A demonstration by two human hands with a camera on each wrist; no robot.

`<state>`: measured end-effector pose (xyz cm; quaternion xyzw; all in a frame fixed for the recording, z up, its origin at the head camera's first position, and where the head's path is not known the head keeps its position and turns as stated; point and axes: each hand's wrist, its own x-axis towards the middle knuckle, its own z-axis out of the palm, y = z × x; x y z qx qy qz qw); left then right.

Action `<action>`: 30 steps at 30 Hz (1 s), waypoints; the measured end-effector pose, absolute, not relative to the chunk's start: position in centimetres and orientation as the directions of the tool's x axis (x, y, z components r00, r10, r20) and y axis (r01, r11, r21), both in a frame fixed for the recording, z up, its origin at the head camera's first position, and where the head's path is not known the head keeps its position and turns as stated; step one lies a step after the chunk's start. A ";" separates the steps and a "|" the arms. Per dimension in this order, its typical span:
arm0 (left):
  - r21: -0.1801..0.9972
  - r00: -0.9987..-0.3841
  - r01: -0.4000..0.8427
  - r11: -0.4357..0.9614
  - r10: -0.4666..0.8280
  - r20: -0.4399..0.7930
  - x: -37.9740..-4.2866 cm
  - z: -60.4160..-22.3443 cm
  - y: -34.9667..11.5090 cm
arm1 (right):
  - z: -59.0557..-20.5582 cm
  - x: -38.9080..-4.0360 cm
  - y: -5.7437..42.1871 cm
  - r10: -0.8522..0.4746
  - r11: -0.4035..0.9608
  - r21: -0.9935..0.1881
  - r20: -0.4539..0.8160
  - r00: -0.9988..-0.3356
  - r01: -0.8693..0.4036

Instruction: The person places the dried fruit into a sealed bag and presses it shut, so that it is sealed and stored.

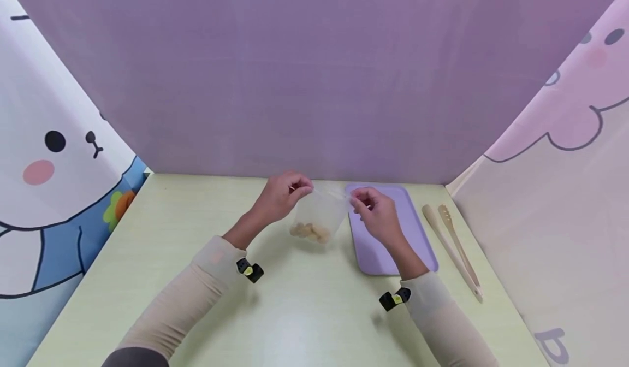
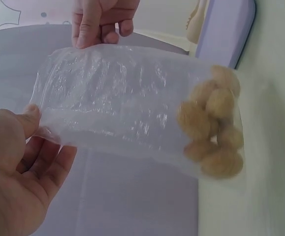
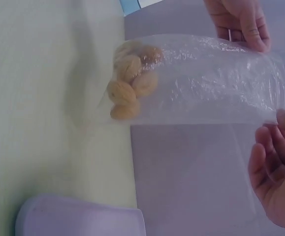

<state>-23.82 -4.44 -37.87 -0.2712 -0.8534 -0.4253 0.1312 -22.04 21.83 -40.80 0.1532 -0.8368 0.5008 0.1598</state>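
A clear plastic bag point(image 1: 322, 206) hangs between both hands above the table, with several walnuts point(image 2: 213, 123) gathered at its bottom. My left hand point(image 1: 283, 196) pinches one top corner between thumb and fingers. At the opposite top corner, my right hand point(image 1: 379, 214) pinches the bag the same way. The film is stretched flat between them, as the left wrist view shows. In the right wrist view the ridged brown shells point(image 3: 127, 88) show through the plastic.
A purple tray point(image 1: 380, 252) lies on the pale table point(image 1: 295, 312), partly under the right hand and forearm. Right of it lie long light-brown tongs point(image 1: 454, 247) with a slotted end. A purple panel point(image 1: 304, 83) rises behind the table, with printed cloths at both sides.
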 end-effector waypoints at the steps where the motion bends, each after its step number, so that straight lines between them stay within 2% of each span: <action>1: 0.657 -0.818 0.575 0.487 0.351 0.455 -23.8 -37.9 -4.5 | -40.8 -22.0 21.8 -0.114 0.460 -0.786 0.410 -0.905 -0.414; 6: 0.668 -0.817 0.577 0.470 0.347 0.461 -23.9 -38.0 -4.6 | -41.0 -21.9 21.5 -0.138 0.517 -0.754 0.393 -0.909 -0.404; 11: 0.692 -0.821 0.569 0.444 0.344 0.455 -24.0 -38.5 -4.7 | -40.8 -21.9 21.5 -0.081 0.543 -0.710 0.487 -0.870 -0.448; 17: 0.741 -0.855 0.511 0.436 0.344 0.387 -23.9 -39.5 -4.7 | -40.2 -21.9 21.7 -0.093 0.558 -0.654 0.562 -0.822 -0.510; 25: 0.755 -0.880 0.467 0.460 0.326 0.346 -23.6 -40.2 -4.7 | -39.9 -21.7 21.9 -0.113 0.520 -0.670 0.561 -0.820 -0.530; 30: 0.725 -0.882 0.469 0.505 0.316 0.350 -23.6 -40.1 -4.5 | -39.9 -21.7 22.1 -0.115 0.517 -0.682 0.543 -0.832 -0.517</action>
